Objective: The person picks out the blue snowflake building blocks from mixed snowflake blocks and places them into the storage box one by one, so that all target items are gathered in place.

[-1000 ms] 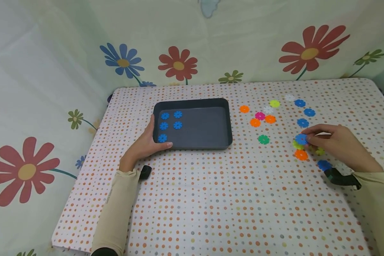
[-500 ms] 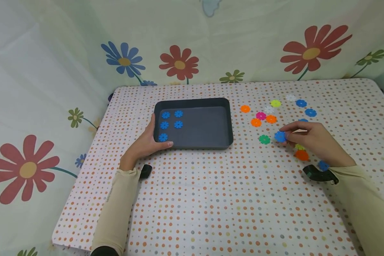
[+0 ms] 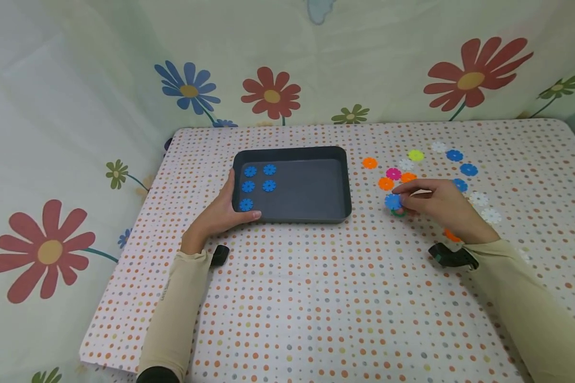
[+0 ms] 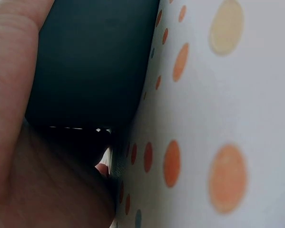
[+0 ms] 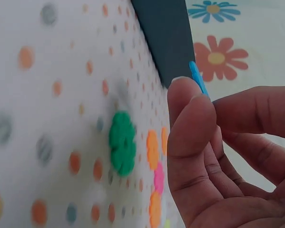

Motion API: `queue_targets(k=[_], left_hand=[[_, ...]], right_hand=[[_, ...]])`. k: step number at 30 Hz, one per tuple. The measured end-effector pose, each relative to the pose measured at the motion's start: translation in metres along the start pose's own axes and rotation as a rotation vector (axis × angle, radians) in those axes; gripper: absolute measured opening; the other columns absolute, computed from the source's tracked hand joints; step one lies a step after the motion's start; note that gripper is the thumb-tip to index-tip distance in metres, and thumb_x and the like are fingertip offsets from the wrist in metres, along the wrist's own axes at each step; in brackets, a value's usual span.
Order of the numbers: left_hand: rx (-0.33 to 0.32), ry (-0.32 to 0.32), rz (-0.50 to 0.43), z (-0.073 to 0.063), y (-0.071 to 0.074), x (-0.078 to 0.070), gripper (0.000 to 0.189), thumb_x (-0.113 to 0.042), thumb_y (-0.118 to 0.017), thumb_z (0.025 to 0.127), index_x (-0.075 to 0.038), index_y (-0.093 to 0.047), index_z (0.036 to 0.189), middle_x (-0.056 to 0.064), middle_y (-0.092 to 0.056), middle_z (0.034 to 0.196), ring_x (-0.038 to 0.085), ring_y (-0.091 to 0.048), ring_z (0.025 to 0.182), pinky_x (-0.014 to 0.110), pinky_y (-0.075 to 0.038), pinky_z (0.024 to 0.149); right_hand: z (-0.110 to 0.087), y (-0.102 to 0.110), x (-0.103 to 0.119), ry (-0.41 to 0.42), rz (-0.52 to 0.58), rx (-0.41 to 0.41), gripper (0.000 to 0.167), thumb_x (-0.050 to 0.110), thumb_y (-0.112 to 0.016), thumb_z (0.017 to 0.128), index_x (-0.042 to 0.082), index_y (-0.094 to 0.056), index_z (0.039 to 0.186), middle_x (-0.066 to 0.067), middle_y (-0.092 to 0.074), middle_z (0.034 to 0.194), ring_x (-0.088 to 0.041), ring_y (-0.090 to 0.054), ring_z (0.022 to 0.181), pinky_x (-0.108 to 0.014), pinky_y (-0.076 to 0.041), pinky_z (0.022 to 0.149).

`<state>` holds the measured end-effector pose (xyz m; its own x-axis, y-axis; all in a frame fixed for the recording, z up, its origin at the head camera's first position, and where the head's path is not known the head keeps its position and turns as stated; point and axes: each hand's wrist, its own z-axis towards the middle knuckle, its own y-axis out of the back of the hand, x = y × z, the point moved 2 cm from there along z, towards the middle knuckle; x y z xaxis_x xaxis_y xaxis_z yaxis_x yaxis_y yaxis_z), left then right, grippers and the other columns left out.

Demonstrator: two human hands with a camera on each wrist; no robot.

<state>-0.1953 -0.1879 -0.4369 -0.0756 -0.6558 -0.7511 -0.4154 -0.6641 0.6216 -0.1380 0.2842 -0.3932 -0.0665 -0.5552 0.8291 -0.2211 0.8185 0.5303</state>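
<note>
In the head view, my right hand [image 3: 443, 207] pinches a blue flower-shaped plastic disc [image 3: 392, 201] between thumb and fingertips. It is held above the table, partly over a green disc [image 3: 399, 213]. The right wrist view shows the pinched blue disc [image 5: 198, 78] nearly edge-on. My left hand [image 3: 215, 215] grips the near left corner of a dark grey rectangular tray [image 3: 311, 197], thumb along the front rim and fingers at the left side. Several blue discs [image 3: 269, 185] lie in two columns at the tray's left; its right part is bare.
Right of the tray lie loose discs: orange [image 3: 370, 163], pink [image 3: 393, 174], yellow [image 3: 416, 155], white [image 3: 491, 215] and blue [image 3: 468, 169]. A dotted cloth [image 3: 316, 298] covers the table. A flower-printed curtain [image 3: 374, 58] hangs behind it.
My right hand has carried the blue disc leftward from the loose discs at the right towards the tray. The left hand keeps its hold on the tray.
</note>
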Motion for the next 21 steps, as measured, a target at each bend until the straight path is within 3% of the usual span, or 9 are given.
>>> queue_targets(k=[9,13,21], left_hand=[[0.002,0.001,-0.01,0.001,0.001,0.0,0.139,-0.069,-0.08,0.085,-0.029,0.025,0.168,-0.002,0.019,0.177,0.026,0.006,0.163,0.062,-0.014,0.126],[0.005,-0.007,-0.013,0.002,0.0,-0.001,0.14,-0.07,-0.079,0.084,-0.028,0.024,0.168,-0.001,0.018,0.177,0.026,0.005,0.163,0.061,-0.015,0.127],[0.002,-0.006,-0.013,0.001,0.0,-0.001,0.14,-0.072,-0.079,0.084,-0.028,0.023,0.169,-0.001,0.018,0.177,0.025,0.006,0.163,0.06,-0.015,0.127]], right_hand=[[0.012,-0.013,0.018,-0.023,-0.019,0.03,0.036,0.023,-0.067,0.109,0.001,-0.069,0.137,-0.015,-0.076,0.102,-0.026,-0.069,0.081,-0.034,-0.054,0.075],[0.016,-0.017,0.025,-0.002,-0.006,0.029,0.034,0.02,-0.067,0.108,-0.001,-0.07,0.135,-0.018,-0.076,0.109,-0.027,-0.072,0.082,-0.033,-0.056,0.074],[0.025,-0.026,0.041,0.028,-0.034,0.038,0.031,0.02,-0.067,0.107,0.0,-0.071,0.131,-0.019,-0.074,0.1,-0.033,-0.068,0.081,-0.037,-0.054,0.071]])
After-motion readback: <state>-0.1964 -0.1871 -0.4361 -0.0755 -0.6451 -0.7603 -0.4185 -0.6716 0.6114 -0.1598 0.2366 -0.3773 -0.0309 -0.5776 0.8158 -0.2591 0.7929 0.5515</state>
